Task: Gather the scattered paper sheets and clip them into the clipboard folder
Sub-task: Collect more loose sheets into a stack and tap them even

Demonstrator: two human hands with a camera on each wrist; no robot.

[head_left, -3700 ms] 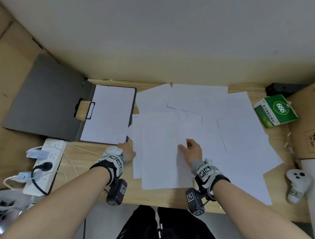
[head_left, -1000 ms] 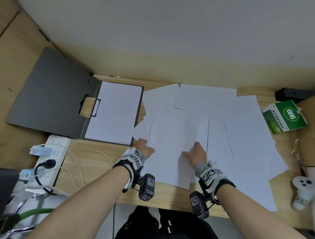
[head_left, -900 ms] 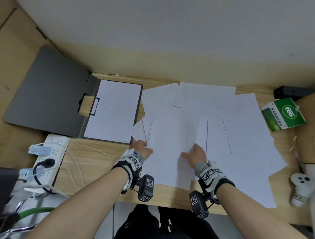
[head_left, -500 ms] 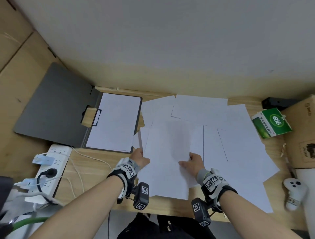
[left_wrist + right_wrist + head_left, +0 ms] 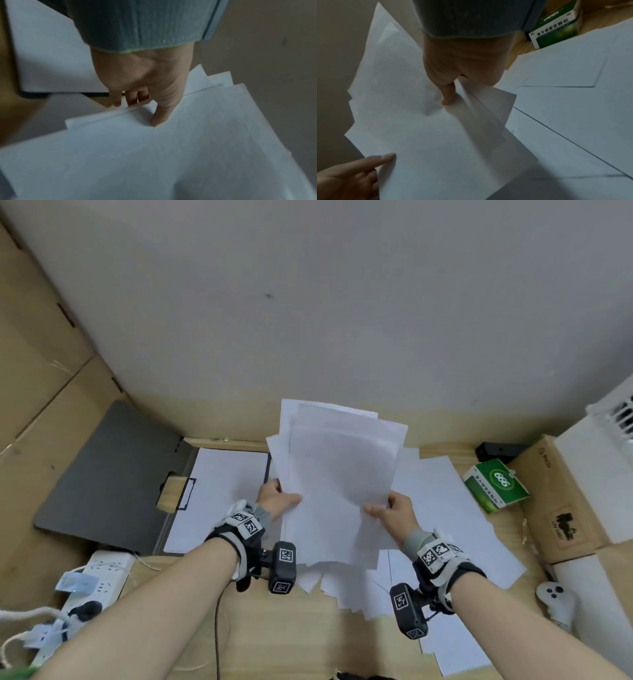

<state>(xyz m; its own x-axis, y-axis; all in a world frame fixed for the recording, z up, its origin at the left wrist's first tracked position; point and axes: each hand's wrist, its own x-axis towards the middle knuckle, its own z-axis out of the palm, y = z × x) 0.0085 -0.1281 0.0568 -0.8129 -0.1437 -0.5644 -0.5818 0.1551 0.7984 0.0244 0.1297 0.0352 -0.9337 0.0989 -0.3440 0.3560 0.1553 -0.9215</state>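
Sheaf of paper sheets (image 5: 339, 474) raised off the desk, long axis running 12 to 6; left hand (image 5: 275, 499) pinches its 9 o'clock edge, right hand (image 5: 394, 508) its 3 o'clock edge; clipboard folder (image 5: 113, 474) lies open at 9 o'clock, nearer the left hand; loose sheets (image 5: 455, 518) remain at 3.

The head view looks steeply down from above the desk (image 5: 294, 628), forearms entering from the lower edge. Each wrist view looks along its palm, very near. All three share the raised paper sheets (image 5: 339, 484) at frame centre.
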